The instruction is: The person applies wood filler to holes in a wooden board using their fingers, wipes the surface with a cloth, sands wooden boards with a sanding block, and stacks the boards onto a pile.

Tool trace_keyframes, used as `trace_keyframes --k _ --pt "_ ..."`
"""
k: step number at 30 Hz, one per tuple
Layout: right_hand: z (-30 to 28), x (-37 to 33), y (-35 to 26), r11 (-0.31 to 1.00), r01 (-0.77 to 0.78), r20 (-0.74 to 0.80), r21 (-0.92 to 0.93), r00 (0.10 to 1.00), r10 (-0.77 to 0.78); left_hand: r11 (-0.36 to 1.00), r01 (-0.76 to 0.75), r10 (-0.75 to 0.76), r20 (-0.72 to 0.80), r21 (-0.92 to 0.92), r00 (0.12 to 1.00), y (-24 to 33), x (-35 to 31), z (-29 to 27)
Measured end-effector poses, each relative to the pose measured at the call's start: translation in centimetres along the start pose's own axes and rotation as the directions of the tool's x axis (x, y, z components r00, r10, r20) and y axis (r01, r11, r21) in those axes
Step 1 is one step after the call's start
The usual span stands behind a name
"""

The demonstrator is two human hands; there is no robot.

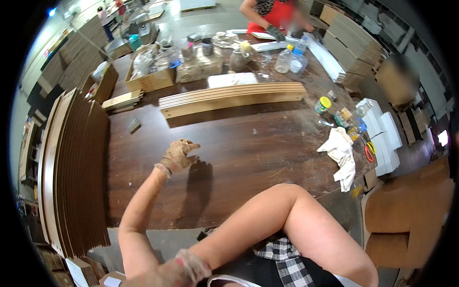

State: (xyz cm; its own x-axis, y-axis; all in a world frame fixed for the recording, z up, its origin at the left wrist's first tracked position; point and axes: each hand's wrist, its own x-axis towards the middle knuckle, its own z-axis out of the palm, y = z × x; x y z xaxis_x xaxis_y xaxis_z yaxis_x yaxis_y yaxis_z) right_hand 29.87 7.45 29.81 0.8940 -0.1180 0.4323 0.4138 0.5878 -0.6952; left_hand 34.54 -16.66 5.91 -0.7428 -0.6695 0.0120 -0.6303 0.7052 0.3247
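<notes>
A dark brown wooden surface [248, 158], scuffed and dusty. Across its middle lies a stack of long pale boards [232, 98]. A tall stack of brown panels [76, 167] stands on edge along its left side. On the right lie a white rag [342, 155], a yellow-lidded jar [323, 104] and red-handled scissors [369, 152]. At the far end sit plastic bottles [290, 60] and an open cardboard box [150, 76].

Workshop: stacked wooden boards [232, 98]
</notes>
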Motion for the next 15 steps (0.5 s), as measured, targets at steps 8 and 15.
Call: trace_keyframes --k 8,15 --pt "-8.2 -22.1 -7.4 0.89 -0.03 -0.54 -0.455 0.804 -0.249 0.996 -0.012 -0.009 -0.238 -0.085 0.971 7.5 11.7 3.7" --pt "-9.7 -49.6 -4.8 0.943 -0.021 -0.939 -0.333 -0.086 -0.333 0.93 0.147 -0.08 -0.204 0.337 0.976 8.6 28.5 3.7"
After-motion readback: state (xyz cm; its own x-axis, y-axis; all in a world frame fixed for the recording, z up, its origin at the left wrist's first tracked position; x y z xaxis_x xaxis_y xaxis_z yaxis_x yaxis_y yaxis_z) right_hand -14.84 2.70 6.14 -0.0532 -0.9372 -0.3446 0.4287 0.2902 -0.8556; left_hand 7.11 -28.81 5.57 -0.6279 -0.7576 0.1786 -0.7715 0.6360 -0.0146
